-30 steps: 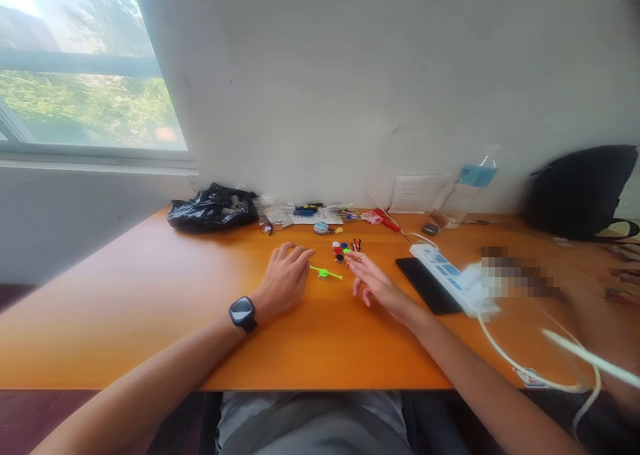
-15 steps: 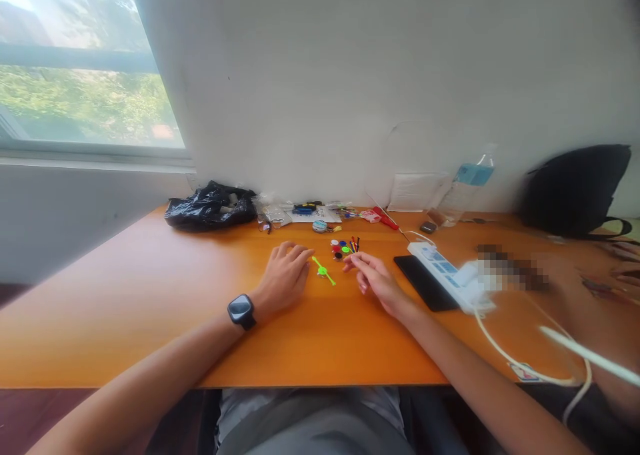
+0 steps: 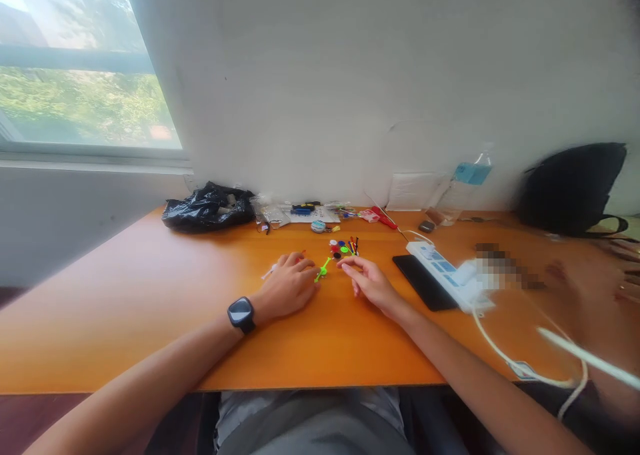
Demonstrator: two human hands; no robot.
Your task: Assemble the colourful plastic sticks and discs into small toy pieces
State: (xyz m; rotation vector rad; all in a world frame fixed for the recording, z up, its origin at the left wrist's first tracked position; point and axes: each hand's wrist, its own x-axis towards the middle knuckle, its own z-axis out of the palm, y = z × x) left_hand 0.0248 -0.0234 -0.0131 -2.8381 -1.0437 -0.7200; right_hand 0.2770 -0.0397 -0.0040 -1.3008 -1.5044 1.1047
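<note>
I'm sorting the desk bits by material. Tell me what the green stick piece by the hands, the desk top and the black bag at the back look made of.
Green stick piece: probably plastic, going by its bright neon, even colour; too small to judge finish.
Desk top: smooth orange laminate or coated board, with a soft sheen and no visible grain.
Black bag: thin plastic film, crumpled with glossy highlights.

A small lime-green stick (image 3: 323, 269) with a round hub at its middle lay flat on the orange desk (image 3: 150, 308), slanted so its far end pointed toward the back edge. It sat about midway between the desk's left and right edges, nearer the back edge than the front. Just behind it lay a tight cluster of small pieces (image 3: 343, 246): red, blue and green discs and a few short coloured sticks.
</note>
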